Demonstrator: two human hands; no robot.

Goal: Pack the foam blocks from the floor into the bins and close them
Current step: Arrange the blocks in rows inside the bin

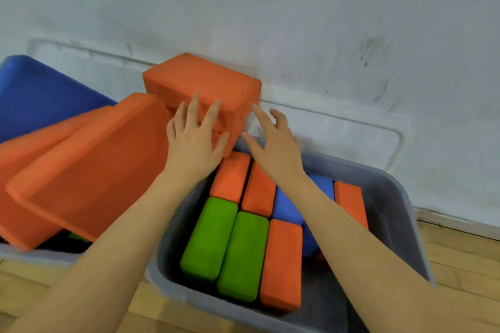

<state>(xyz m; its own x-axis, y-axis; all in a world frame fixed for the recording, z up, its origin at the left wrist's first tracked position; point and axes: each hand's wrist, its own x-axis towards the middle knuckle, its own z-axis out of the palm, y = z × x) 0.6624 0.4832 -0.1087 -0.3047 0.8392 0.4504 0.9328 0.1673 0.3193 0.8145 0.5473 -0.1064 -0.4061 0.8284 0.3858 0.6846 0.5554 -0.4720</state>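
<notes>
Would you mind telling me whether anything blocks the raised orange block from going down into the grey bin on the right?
Nothing visible blocks it. The orange block sits at the grey bin's far left corner, left hand on it, right hand beside it. Packed blocks fill the bottom layer, so it would rest on top.

No text, label, brand, number or sign can be read.

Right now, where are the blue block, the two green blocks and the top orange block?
blue block (pixel 286 208): head view, its upper face.
green blocks (pixel 211 235): head view, left one's top face.
top orange block (pixel 205 78): head view, its top face.
</notes>
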